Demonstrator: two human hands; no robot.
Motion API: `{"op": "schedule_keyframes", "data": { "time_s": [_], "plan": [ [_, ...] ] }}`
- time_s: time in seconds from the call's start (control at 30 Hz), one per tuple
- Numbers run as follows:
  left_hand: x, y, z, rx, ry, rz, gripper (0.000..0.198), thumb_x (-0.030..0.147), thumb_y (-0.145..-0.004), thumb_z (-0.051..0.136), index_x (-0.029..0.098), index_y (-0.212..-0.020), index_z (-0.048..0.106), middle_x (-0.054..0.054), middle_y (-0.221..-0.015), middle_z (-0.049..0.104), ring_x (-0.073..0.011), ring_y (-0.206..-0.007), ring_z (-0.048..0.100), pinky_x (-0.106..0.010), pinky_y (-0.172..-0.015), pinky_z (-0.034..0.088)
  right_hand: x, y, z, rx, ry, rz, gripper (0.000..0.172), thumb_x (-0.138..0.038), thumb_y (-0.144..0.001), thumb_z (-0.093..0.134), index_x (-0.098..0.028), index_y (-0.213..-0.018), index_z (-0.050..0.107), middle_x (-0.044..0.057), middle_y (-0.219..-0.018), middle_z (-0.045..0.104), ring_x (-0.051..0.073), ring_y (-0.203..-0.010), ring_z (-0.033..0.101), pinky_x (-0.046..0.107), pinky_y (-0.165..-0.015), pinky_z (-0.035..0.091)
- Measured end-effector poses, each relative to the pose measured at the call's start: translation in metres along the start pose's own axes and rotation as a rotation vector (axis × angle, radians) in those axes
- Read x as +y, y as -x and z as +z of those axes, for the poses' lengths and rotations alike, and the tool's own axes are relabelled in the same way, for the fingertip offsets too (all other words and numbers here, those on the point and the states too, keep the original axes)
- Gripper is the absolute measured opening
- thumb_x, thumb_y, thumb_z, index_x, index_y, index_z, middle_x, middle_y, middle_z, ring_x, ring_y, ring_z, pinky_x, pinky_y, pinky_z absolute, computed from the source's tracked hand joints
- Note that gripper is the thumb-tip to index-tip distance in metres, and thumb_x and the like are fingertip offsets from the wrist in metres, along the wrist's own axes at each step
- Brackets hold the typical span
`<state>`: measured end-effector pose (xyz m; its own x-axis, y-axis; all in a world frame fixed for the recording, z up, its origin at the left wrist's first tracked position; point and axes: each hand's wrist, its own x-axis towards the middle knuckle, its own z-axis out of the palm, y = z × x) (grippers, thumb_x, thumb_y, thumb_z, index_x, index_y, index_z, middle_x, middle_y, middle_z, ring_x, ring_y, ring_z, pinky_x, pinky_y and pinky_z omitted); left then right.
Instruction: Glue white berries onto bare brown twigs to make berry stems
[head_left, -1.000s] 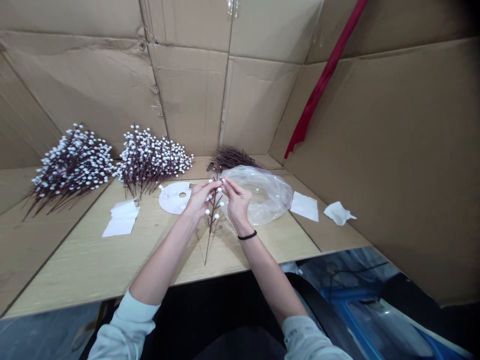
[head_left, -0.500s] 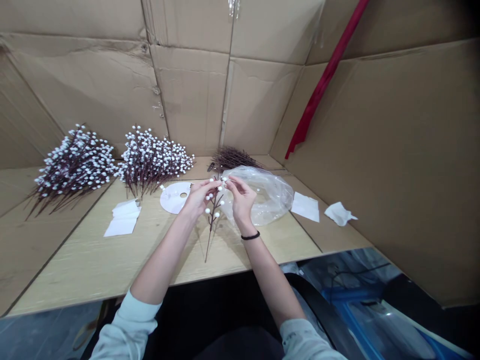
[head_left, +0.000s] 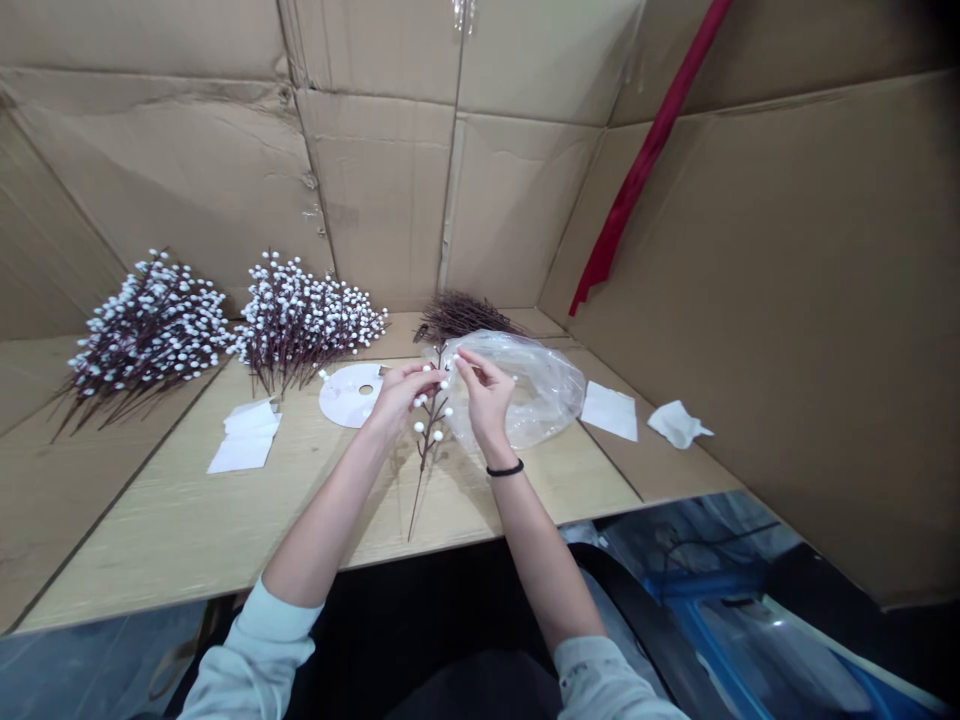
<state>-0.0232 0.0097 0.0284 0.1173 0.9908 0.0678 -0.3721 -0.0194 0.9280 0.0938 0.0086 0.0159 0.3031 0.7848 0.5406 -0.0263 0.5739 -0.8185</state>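
Head view. A single sprig (head_left: 426, 440), dark-stemmed and set with small white beads, is held above the wooden table (head_left: 187, 530), near its front edge. The sprig stands nearly upright, with its bare lower end pointing down toward the person.

The left hand (head_left: 401, 392) is closed in a narrow pinch on the upper part of the sprig. The right hand (head_left: 486, 395) is closed to a fingertip pinch at the sprig's topmost twigs; whether a loose bead lies between its fingertips cannot be told. A black band (head_left: 504, 468) is worn on the right wrist.

A clear plastic bag (head_left: 544, 385) lies on the table just behind the right hand, and a white disc (head_left: 346, 396) with a central hole lies just beside the left hand. A pile of bare dark twigs (head_left: 461, 314) is seen behind the bag.

Two bundles of beaded sprigs (head_left: 146, 330) (head_left: 304, 315) are laid at the far left, well apart from the hands, with folded white sheets (head_left: 244, 440) in front of them. A white sheet (head_left: 609, 410) and a crumpled tissue (head_left: 677, 423) lie to the right. The table is enclosed by cardboard walls (head_left: 787, 300), against which a red strip (head_left: 637, 175) leans.
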Motion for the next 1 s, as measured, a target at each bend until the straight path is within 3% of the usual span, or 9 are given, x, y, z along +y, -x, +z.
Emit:
{"op": "schedule_keyframes", "data": {
  "time_s": [0.33,1.0],
  "plan": [
    [-0.003,-0.001,0.000,0.071,-0.027,0.002,0.022,0.019,-0.046,0.073,0.012,-0.062,0.060,0.002,-0.056,0.055,-0.0059,-0.049,0.048,-0.019,-0.046,0.032,0.006,-0.001,0.000,-0.065,0.029,0.027,0.019,-0.032,-0.069,0.062,-0.021,-0.083,0.071,0.003,-0.088,0.070,0.017,-0.089,0.060,0.033,-0.087,0.042],
    [-0.006,-0.002,0.002,0.156,-0.044,0.007,0.022,0.011,-0.046,0.068,0.010,-0.065,0.057,0.002,-0.052,0.055,-0.0053,-0.045,0.046,-0.019,-0.045,0.031,0.012,-0.006,-0.005,-0.201,0.159,-0.086,0.015,-0.029,-0.074,0.059,-0.022,-0.080,0.071,0.003,-0.087,0.070,0.017,-0.088,0.059,0.034,-0.086,0.043]
  ]
}}
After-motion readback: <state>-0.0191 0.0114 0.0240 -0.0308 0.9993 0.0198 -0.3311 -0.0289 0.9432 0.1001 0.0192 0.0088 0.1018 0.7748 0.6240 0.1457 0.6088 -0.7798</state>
